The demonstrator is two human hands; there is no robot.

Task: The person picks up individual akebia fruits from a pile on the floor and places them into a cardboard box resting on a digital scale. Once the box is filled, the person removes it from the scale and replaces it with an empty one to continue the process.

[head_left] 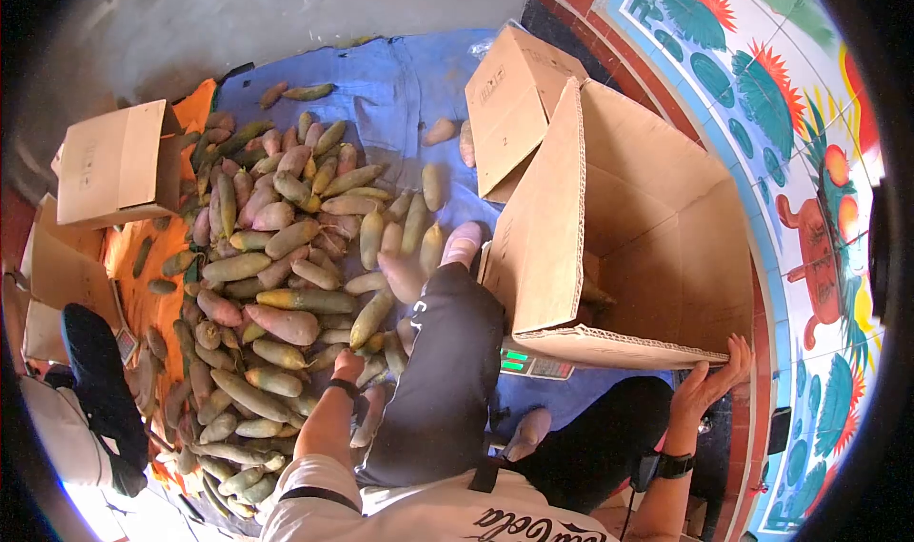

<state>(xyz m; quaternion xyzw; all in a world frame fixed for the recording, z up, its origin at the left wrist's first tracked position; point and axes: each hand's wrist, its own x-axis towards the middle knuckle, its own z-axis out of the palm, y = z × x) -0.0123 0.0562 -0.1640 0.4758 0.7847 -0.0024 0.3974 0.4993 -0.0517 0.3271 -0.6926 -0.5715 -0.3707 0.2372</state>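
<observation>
A large heap of green and reddish-pink radishes (286, 299) lies on the floor to my left. My left hand (349, 363), below a dark wristband, reaches down to the right edge of this heap, among the radishes. Its fingers are too small and partly hidden to show whether they hold one. On the other side, my right hand (719, 378), with a dark watch at the wrist, grips the near edge of a large open cardboard box (657, 228). The box is tilted with its opening toward me, and a radish shows dimly inside it.
Beneath the box, a scale (536, 364) shows a green display. A second cardboard box (519, 104) stands behind. More boxes (119, 161) are at the left, near another person's dark-clothed leg (95, 380). Blue sheeting (400, 80) and an orange sheet (143, 266) cover the floor; a painted tile wall (762, 95) bounds the right.
</observation>
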